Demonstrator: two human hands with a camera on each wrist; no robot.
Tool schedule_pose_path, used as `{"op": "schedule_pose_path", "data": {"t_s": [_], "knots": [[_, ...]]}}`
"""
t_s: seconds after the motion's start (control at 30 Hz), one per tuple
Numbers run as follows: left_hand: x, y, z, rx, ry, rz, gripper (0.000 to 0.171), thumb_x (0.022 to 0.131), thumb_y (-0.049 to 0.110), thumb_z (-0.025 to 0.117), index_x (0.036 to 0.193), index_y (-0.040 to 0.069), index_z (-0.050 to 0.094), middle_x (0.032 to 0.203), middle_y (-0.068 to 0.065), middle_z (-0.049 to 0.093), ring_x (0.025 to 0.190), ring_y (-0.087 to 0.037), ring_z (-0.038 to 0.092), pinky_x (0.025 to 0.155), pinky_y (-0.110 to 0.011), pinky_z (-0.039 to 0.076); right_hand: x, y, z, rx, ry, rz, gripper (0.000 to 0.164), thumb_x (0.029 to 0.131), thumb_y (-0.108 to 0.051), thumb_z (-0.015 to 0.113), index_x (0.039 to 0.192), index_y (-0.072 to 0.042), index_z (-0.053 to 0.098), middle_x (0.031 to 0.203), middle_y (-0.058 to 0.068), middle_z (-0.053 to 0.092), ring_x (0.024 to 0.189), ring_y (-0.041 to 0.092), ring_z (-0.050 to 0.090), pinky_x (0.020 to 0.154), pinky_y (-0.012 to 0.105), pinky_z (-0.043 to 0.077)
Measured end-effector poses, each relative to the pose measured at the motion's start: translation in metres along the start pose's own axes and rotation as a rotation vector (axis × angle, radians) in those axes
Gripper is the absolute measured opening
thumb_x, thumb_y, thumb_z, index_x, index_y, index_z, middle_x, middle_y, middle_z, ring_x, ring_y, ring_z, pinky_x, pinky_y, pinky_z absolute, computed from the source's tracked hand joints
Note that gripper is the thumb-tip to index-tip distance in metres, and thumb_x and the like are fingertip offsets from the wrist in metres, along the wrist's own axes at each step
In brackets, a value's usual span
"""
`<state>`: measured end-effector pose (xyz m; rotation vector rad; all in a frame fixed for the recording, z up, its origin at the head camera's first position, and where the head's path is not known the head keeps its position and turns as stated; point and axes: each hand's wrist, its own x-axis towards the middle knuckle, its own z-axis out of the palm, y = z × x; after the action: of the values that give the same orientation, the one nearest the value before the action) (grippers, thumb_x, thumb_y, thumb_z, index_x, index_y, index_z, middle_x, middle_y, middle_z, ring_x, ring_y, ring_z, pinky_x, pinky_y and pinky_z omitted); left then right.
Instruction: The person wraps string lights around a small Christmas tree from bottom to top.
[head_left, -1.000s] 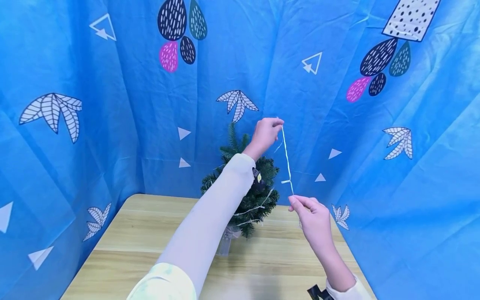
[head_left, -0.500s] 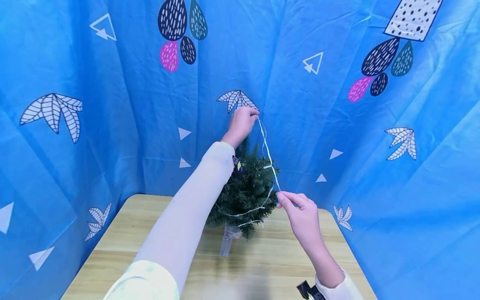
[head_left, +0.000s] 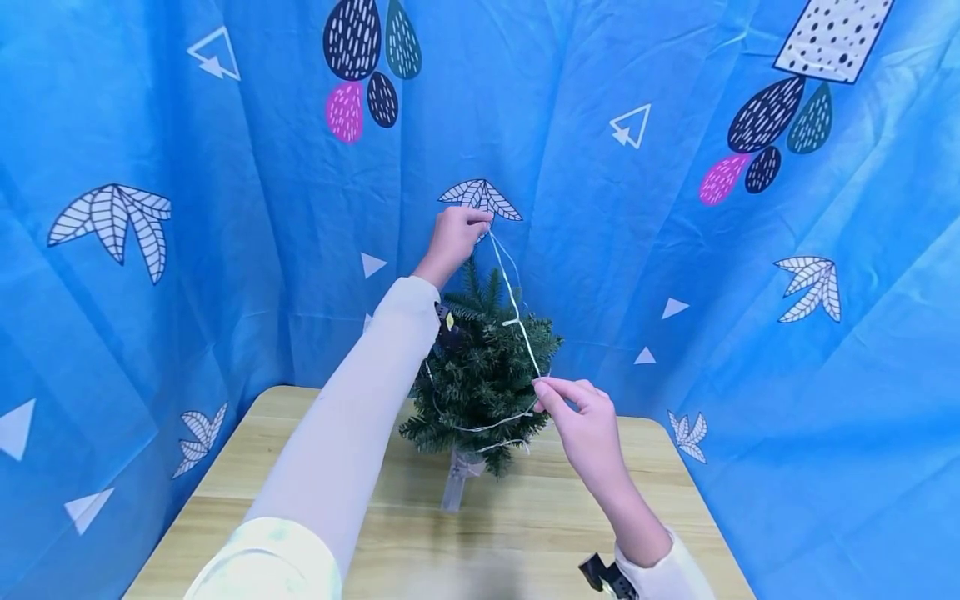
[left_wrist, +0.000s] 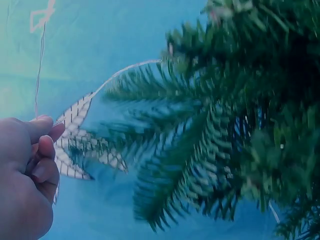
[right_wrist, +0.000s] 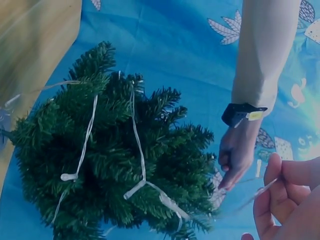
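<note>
A small artificial Christmas tree (head_left: 480, 367) stands on the table, with a white string of lights (head_left: 491, 427) wound around its lower branches. Above the tree's top my left hand (head_left: 452, 237) pinches the string between thumb and fingertips; in the left wrist view, the wire (left_wrist: 120, 72) runs from that hand to the branches. My right hand (head_left: 588, 425), at the tree's right side, pinches the same string lower down. Between both hands the wire slants, a small bulb (head_left: 512, 322) sticking out midway. Right wrist view: bulbs (right_wrist: 134, 190) lie against the needles.
The wooden table (head_left: 300, 467) carries the tree on a pale base (head_left: 454, 483). Blue patterned cloth (head_left: 600, 208) hangs behind and at both sides. A dark wrist strap (right_wrist: 242, 114) sits on my left wrist.
Both hands have moved left with the string stretched between them. My left hand has gone from right of the treetop to above it, rising slightly; my right hand is nearer the branches.
</note>
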<state>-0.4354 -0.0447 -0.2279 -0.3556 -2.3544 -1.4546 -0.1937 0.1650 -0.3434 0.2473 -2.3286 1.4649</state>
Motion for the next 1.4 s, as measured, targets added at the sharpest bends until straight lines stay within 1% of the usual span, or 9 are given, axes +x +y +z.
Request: {"op": "schedule_pose_path", "data": {"t_s": [0.23, 0.37, 0.47, 0.63, 0.8, 0.93, 1.03, 1.23, 1.4], "knots": [[-0.002, -0.021, -0.013, -0.108, 0.025, -0.051, 0.027, 0.103, 0.020, 0.060, 0.127, 0.013, 0.072, 0.132, -0.002, 0.068, 0.058, -0.013, 0.045, 0.053, -0.025, 0.038, 0.001, -0.004, 0.012, -0.007, -0.011, -0.009, 0.021, 0.095, -0.038, 0.070, 0.094, -0.019, 0.080, 0.089, 0.002, 0.066, 0.113, 0.017, 0.050, 0.101, 0.042, 0.038], [-0.006, -0.029, -0.018, -0.161, 0.045, -0.048, 0.028, 0.103, 0.019, 0.060, 0.127, 0.011, 0.071, 0.134, -0.004, 0.066, 0.076, -0.022, 0.059, 0.058, -0.024, 0.043, -0.001, -0.007, 0.018, -0.018, -0.022, -0.023, 0.017, 0.096, -0.034, 0.070, 0.094, -0.021, 0.080, 0.087, 0.000, 0.066, 0.112, 0.017, 0.050, 0.101, 0.041, 0.036], [-0.010, -0.035, -0.020, -0.187, 0.066, -0.040, 0.028, 0.103, 0.019, 0.060, 0.126, 0.009, 0.071, 0.135, -0.005, 0.066, 0.088, -0.027, 0.061, 0.062, -0.024, 0.046, -0.003, -0.009, 0.021, -0.017, -0.036, -0.031, 0.017, 0.096, -0.035, 0.070, 0.091, -0.022, 0.080, 0.088, -0.001, 0.066, 0.115, 0.018, 0.049, 0.103, 0.041, 0.034], [-0.020, -0.048, -0.023, -0.202, 0.089, -0.062, 0.028, 0.102, 0.019, 0.061, 0.125, 0.007, 0.072, 0.129, -0.007, 0.069, 0.072, -0.018, 0.058, 0.058, -0.022, 0.044, -0.011, -0.009, 0.022, -0.009, -0.060, -0.025, 0.019, 0.096, -0.036, 0.070, 0.086, -0.022, 0.079, 0.089, -0.001, 0.065, 0.121, 0.023, 0.044, 0.103, 0.042, 0.033], [-0.036, -0.064, -0.027, -0.237, 0.101, -0.092, 0.028, 0.102, 0.020, 0.062, 0.124, 0.006, 0.072, 0.122, -0.009, 0.072, 0.064, -0.015, 0.056, 0.054, -0.021, 0.042, -0.021, -0.008, 0.019, -0.034, -0.061, -0.061, 0.013, 0.096, -0.030, 0.071, 0.091, -0.022, 0.079, 0.084, -0.004, 0.065, 0.117, 0.018, 0.044, 0.103, 0.042, 0.031], [-0.056, -0.075, -0.031, -0.281, 0.087, -0.109, 0.029, 0.101, 0.021, 0.063, 0.125, 0.006, 0.072, 0.121, -0.009, 0.072, 0.064, -0.013, 0.055, 0.060, -0.027, 0.046, -0.031, -0.007, 0.014, -0.043, -0.029, -0.072, 0.010, 0.095, -0.030, 0.072, 0.089, -0.025, 0.079, 0.081, -0.006, 0.064, 0.110, 0.013, 0.046, 0.098, 0.038, 0.034], [-0.072, -0.082, -0.032, -0.293, 0.083, -0.109, 0.029, 0.101, 0.024, 0.063, 0.124, 0.009, 0.072, 0.121, -0.008, 0.072, 0.066, -0.013, 0.055, 0.062, -0.029, 0.046, -0.037, -0.006, 0.006, -0.040, -0.009, -0.049, 0.011, 0.094, -0.033, 0.073, 0.087, -0.026, 0.078, 0.084, -0.006, 0.065, 0.107, 0.012, 0.048, 0.096, 0.037, 0.037], [-0.092, -0.093, -0.027, -0.244, 0.081, -0.087, 0.026, 0.100, 0.027, 0.065, 0.120, 0.014, 0.075, 0.115, -0.008, 0.073, 0.064, -0.016, 0.055, 0.056, -0.025, 0.042, -0.051, -0.002, -0.006, -0.039, 0.020, -0.006, 0.010, 0.094, -0.030, 0.074, 0.086, -0.027, 0.078, 0.087, -0.007, 0.068, 0.109, 0.011, 0.047, 0.098, 0.038, 0.034], [-0.103, -0.106, -0.018, -0.228, 0.068, -0.093, 0.025, 0.101, 0.023, 0.064, 0.120, 0.012, 0.075, 0.116, -0.010, 0.073, 0.063, -0.016, 0.055, 0.055, -0.025, 0.043, -0.057, 0.000, -0.004, -0.053, -0.001, -0.012, 0.008, 0.093, -0.027, 0.075, 0.086, -0.028, 0.078, 0.087, -0.008, 0.066, 0.109, 0.012, 0.044, 0.096, 0.037, 0.033]]}}
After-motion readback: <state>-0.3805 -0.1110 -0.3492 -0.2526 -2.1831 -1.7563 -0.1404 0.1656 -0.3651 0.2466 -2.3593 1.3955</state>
